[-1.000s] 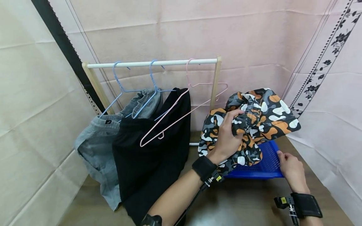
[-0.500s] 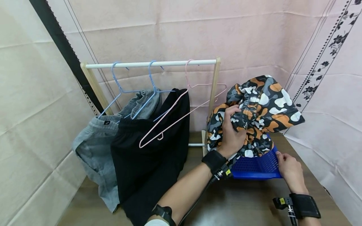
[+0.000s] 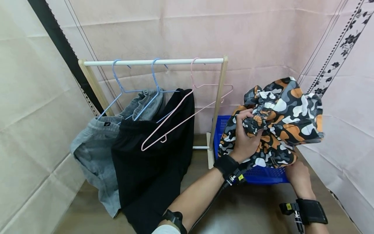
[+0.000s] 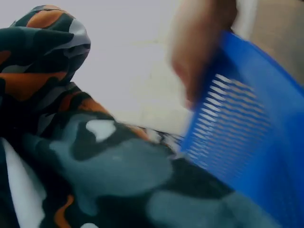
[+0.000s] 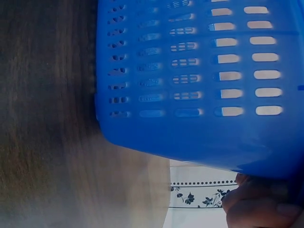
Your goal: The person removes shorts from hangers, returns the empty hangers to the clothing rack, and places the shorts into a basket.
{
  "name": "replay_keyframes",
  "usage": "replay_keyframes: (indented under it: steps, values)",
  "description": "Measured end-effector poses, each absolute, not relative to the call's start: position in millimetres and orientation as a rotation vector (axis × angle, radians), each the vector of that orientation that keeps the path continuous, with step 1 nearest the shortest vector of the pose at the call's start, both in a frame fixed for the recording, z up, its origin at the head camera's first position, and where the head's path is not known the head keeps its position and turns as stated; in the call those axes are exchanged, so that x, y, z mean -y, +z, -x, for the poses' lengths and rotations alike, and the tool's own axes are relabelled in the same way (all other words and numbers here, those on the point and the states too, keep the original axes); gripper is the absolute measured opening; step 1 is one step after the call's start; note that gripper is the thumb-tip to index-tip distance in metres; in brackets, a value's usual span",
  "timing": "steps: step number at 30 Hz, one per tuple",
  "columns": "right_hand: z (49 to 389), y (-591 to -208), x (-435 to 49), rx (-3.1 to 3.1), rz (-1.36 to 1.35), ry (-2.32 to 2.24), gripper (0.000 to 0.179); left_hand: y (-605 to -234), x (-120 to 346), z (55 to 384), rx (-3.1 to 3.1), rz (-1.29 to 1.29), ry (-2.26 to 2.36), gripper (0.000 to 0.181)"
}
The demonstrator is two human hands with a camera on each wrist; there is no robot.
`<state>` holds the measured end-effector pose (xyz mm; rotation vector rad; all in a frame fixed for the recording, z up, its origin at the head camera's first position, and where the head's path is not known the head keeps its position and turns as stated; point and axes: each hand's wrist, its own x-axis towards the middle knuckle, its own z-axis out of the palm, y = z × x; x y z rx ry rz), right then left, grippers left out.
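Note:
My left hand grips a bunched camouflage-print garment in orange, white, grey and black. An elastic gathered band shows close to the fingers, and the cloth hangs over a blue perforated plastic basket. At the basket's right front corner, my right hand holds the rim, its fingers partly hidden behind the garment. In the right wrist view the slotted wall of the basket fills the top, with the right hand curled at its edge. The left wrist view shows the printed cloth beside the basket.
Left of the basket stands a small rack with a white rail and wooden posts. Grey-blue denim shorts and black shorts hang there on blue hangers. A bare pink hanger juts forward. Pale printed cloth encloses the wooden table.
My left hand has moved right with the camouflage garment, which now covers the basket's right side and part of my right hand. The basket's left back rim has come into view.

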<state>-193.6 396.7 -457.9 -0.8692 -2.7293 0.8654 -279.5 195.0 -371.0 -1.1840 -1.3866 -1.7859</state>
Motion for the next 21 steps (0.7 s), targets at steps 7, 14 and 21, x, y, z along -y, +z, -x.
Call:
replay_keyframes:
  steps: [7,14,21]
  values:
    - [192.6,-460.1,-396.1,2.717,0.767,0.822,0.050,-406.4,-174.4,300.0,1.922,1.191,-1.823,0.048]
    - [193.1,-456.7,-398.4,2.746,0.826,0.835,0.045,-431.2,-152.6,308.9,2.392,1.281,-1.517,0.055]
    - [192.9,-455.0,-394.2,2.755,0.829,0.839,0.061,-435.8,-146.0,296.7,2.622,1.158,-0.727,0.062]
